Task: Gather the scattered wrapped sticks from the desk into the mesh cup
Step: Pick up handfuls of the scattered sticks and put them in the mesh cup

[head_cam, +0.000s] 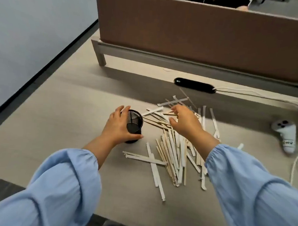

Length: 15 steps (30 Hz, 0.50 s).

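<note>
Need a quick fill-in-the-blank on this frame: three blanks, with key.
1. The left hand is wrapped around the black ____ cup.
2. The right hand reaches into the pile of wrapped sticks, which lies on the cup's ____ side.
3. Both sleeves are light ____.

Missing words: mesh; right; blue

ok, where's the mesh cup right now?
Head view, left of centre on the desk: the mesh cup stands upright in the left hand, just left of the stick pile that the right hand is reaching into.
</note>
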Tool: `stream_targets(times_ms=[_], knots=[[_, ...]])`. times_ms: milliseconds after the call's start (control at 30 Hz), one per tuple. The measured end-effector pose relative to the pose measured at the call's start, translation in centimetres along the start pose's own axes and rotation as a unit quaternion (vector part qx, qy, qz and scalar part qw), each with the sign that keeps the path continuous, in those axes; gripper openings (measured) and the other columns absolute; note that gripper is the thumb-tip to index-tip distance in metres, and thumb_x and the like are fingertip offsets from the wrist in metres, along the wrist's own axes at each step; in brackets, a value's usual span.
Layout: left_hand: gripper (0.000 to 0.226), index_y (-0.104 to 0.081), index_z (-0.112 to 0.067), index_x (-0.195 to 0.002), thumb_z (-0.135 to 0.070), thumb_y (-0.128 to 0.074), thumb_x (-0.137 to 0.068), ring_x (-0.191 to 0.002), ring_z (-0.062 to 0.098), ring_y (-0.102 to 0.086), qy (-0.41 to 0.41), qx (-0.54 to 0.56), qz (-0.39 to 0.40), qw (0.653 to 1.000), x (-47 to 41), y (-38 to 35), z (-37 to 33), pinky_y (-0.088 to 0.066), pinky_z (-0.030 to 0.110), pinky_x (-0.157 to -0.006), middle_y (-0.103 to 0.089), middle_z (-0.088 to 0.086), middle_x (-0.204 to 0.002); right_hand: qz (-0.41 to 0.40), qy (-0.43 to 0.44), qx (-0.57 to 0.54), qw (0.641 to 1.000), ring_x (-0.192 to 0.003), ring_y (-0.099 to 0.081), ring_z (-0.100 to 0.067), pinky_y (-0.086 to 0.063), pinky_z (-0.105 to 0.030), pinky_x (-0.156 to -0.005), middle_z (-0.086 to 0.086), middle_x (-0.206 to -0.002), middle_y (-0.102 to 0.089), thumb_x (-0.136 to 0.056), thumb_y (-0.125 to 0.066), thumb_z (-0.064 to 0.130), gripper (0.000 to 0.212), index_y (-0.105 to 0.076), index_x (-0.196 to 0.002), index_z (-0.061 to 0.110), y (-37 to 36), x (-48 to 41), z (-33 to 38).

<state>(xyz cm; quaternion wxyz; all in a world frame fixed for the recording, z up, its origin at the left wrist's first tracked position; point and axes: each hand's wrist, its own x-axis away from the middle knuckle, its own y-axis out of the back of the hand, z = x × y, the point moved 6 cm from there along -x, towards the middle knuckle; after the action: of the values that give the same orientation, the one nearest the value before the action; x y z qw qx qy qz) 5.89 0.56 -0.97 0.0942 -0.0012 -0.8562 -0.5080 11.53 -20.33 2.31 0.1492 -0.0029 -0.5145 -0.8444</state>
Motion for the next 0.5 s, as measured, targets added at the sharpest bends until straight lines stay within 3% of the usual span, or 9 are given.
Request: stream_targets(times_ms=[133, 267, 400, 500], knots=[[0.104, -0.023, -0.011, -0.14, -0.04, -0.082, -0.059, -0.126, 0.034, -0.033, 0.008, 0.019, -0.066, 0.998, 0.1, 0.0, 0.0, -0.03, 0.041, -0.106, -0.027, 0.013, -0.142, 0.052, -0.074, 0.077, 0.993, -0.105, -0.057, -0.027, -0.044, -0.033, -0.079, -0.008, -0.119, -0.06, -0.089, -0.055, 0.037, 0.038, -0.052, -0.119, 0.014, -1.2, 0.9, -2.6], [0.098, -0.03, -0.012, -0.137, -0.035, -0.083, -0.059, -0.119, 0.032, -0.043, 0.0, 0.035, -0.113, 0.993, 0.9, -0.3, -1.0, -0.038, 0.039, -0.1, -0.028, 0.014, -0.134, 0.122, -0.145, 0.122, 0.974, -0.105, -0.059, -0.028, -0.043, -0.032, -0.073, -0.01, -0.119, -0.061, -0.083, -0.059, 0.053, 0.062, -0.046, -0.124, 0.008, -3.0, 2.4, -4.7], [0.095, -0.034, -0.015, -0.134, -0.031, -0.085, -0.056, -0.119, 0.028, -0.043, -0.043, 0.058, -0.132, 0.989, 2.3, -0.9, -2.3, -0.04, 0.038, -0.097, -0.036, 0.012, -0.133, 0.141, -0.191, 0.088, 0.967, -0.111, -0.057, -0.029, -0.043, -0.032, -0.074, -0.012, -0.127, -0.056, -0.075, -0.068, 0.054, 0.088, -0.029, -0.138, 0.007, -4.9, 3.6, -5.8], [0.091, -0.036, -0.013, -0.133, -0.024, -0.083, -0.057, -0.122, 0.029, -0.04, -0.07, 0.075, -0.15, 0.983, 3.2, -1.1, -3.0, -0.038, 0.037, -0.1, -0.041, 0.012, -0.133, 0.122, -0.163, 0.075, 0.976, -0.114, -0.053, -0.031, -0.048, -0.035, -0.082, -0.014, -0.132, -0.047, -0.07, -0.073, 0.054, 0.091, -0.029, -0.136, 0.01, -6.2, 3.6, -5.3]])
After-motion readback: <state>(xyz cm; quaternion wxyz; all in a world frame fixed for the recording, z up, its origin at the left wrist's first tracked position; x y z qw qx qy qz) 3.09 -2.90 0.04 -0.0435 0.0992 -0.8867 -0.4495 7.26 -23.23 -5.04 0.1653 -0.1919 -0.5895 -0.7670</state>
